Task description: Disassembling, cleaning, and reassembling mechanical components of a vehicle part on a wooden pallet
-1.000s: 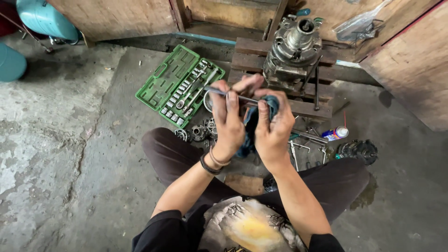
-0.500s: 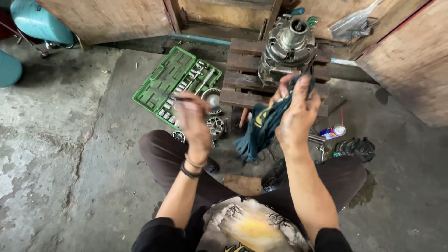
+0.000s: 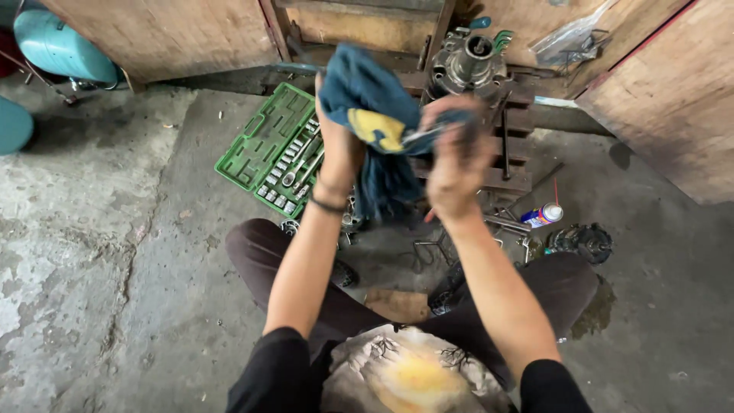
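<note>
- Above my crossed legs, both hands are raised in front of the camera, and between them I hold a dark blue cloth rag with a yellow patch (image 3: 365, 107).
- My left hand (image 3: 341, 150), with a dark band at the wrist, is clenched on the rag from below; the cloth bunches over its fingers and hangs down past the wrist.
- My right hand (image 3: 457, 167) is closed around a slim metal tool (image 3: 419, 136) and a fold of the rag; the tool's far end is wrapped in the cloth.
- Behind the hands, a grey metal engine part (image 3: 468, 67) stands upright on a dark wooden pallet (image 3: 514, 157).
- Left of the pallet, an open green plastic socket-set case (image 3: 260, 141) lies on the concrete floor (image 3: 138, 268), with sockets in its right half.
- Near my right knee lie a small spray can with a red cap (image 3: 541, 216) and a dark round metal part (image 3: 585, 241).
</note>
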